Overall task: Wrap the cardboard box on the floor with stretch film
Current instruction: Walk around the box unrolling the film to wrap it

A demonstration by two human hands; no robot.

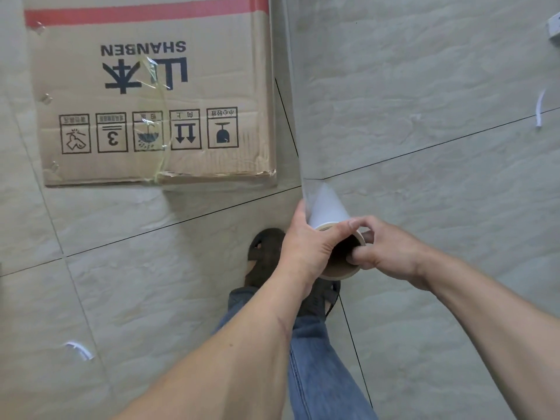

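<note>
A brown cardboard box (151, 95) with a red stripe and black print stands on the tiled floor at upper left. A sheet of clear stretch film (285, 86) runs from the box's right edge down to the film roll (328, 207), which I hold upright below and to the right of the box. My left hand (309, 247) grips the roll's side, its thumb lying over the cardboard core's rim. My right hand (385, 247) pinches the core's rim, with fingers hooked inside the tube.
My foot in a dark sandal (266, 256) and a jeans leg (321, 359) stand on the floor right under the roll. Scraps of white paper lie at lower left (80, 350) and far right (539, 109). A white object (555, 28) shows at the top right edge.
</note>
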